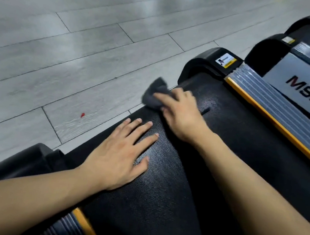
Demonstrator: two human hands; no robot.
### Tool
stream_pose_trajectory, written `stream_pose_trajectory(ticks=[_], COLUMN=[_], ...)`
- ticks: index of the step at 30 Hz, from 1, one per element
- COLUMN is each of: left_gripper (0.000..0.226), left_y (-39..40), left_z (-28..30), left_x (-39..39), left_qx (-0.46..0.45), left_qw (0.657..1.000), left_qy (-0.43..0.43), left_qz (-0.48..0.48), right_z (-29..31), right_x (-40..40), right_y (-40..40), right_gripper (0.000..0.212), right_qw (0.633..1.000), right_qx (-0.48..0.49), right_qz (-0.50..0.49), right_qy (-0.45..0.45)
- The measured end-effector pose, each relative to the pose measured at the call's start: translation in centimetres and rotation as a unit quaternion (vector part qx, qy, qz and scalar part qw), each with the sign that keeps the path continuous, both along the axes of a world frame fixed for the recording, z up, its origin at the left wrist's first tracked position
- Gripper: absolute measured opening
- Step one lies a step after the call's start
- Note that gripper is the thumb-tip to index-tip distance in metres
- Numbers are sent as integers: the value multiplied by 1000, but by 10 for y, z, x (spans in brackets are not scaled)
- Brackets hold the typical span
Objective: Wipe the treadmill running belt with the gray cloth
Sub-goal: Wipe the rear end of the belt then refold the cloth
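Mid-wipe here: right hand (179,116) has the cloth (155,94) bunched under curled fingers, pressed on the belt (233,144) at its rear edge. Left hand (121,154) lies flat and open on the belt, holding nothing. Next move probably calls for dragging the cloth across the unwiped stretch.

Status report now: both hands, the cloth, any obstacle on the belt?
Right hand holds gray cloth at belt's rear edge. Left hand flat on running belt. No obstacle visible.
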State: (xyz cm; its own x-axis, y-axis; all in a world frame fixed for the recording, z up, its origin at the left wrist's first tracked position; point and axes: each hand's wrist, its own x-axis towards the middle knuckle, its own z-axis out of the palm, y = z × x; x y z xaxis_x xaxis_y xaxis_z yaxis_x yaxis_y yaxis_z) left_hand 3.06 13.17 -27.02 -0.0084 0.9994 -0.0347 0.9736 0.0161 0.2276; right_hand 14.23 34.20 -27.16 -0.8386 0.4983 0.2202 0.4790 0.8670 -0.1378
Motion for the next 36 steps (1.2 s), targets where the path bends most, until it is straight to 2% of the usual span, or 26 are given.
stream_pose_trajectory(ticks=[2, 3, 5, 7, 9, 10, 12, 18, 20, 21, 23, 26, 28, 31, 34, 36], left_gripper=[61, 61, 61, 61, 61, 62, 63, 60, 52, 48, 43, 45, 48, 45, 43, 43], left_y=[-1, -1, -3, -3, -1, -1, -2, -3, -8, -12, -19, -22, -20, -28, -46, -48], left_z=[-1, -2, -2, -2, -5, -6, -4, 3, 6, 8, 12, 19, 32, 42, 45, 47], left_x=[-2, -2, -1, 0, -1, -2, -2, 0, -1, -2, -6, -16, -22, -27, -28, -28], left_qx=[2, 6, 15, 17, 23, 24, 21, 24, 45, 49, 35, -15, -62, -79, -60, -63], left_qw=[1000, 1000, 1000, 1000, 1000, 1000, 1000, 998, 996, 996, 996, 999, 997, 986, 976, 975], left_qy=[-1, -2, -4, -4, -1, 0, 1, -52, -69, -75, -77, -43, -55, -138, -182, -183], left_qz=[-2, -7, -8, -4, -5, -4, -2, 13, 25, 28, 22, -17, -9, 51, 108, 107], right_z=[7, 5, -1, -3, -7, -7, -3, 1, 5, 4, 0, 5, 11, 19, 19, 23], right_x=[10, 19, 45, 74, 71, 62, 51, 44, 57, 70, 105, 142, 128, 87, 55, 57], right_y=[6, 24, 76, 112, 115, 104, 73, -88, -96, -84, -47, -18, -32, -107, -214, -244], right_gripper=[46, 46, 48, 51, 47, 45, 46, 52, 51, 50, 49, 49, 49, 50, 49, 47], right_qw=[994, 995, 997, 967, 935, 931, 941, 993, 998, 998, 989, 936, 914, 946, 991, 994], right_qx=[8, 21, 35, 5, -24, -22, -13, -27, -10, 5, 24, -42, -48, -43, -80, -111], right_qz=[102, 90, -61, -244, -344, -361, -336, -102, -45, -48, -138, -347, -402, -322, -105, 4], right_qy=[-25, -21, 35, 78, 78, 57, 42, 60, 39, 35, 43, 48, 10, 13, 5, 0])
